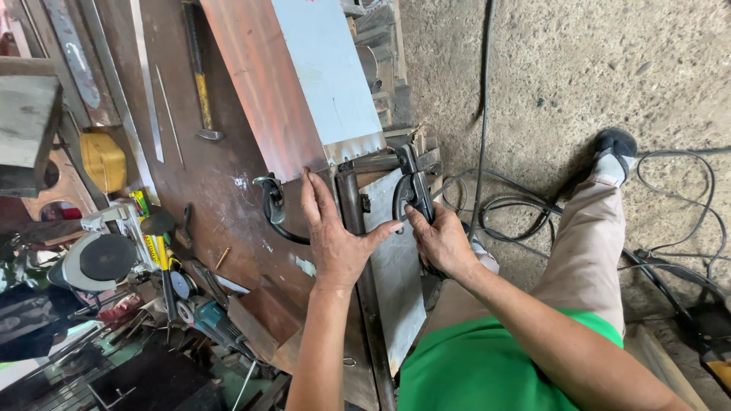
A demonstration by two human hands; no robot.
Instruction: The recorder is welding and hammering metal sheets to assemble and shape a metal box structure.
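1. The big brown metal surface (221,190) fills the left side, with tools piled at 8 o'clock.
2. A long rusty sheet (263,84) and a grey sheet (327,68) lie side by side at 12 o'clock.
3. Another grey sheet (396,266) hangs at the surface's edge, in the middle.
4. The left hand (333,236) lies flat on the surface's edge, fingers spread, thumb touching the grey sheet.
5. The right hand (440,242) is at 3 o'clock from the left hand, fingers pinching the black clamp (411,190).
6. A second black clamp (272,207) sits at 9 o'clock from the left hand.

rusty matt steel bench (221,183) | dull grey metal sheet (396,266) | rough concrete floor (563,68)
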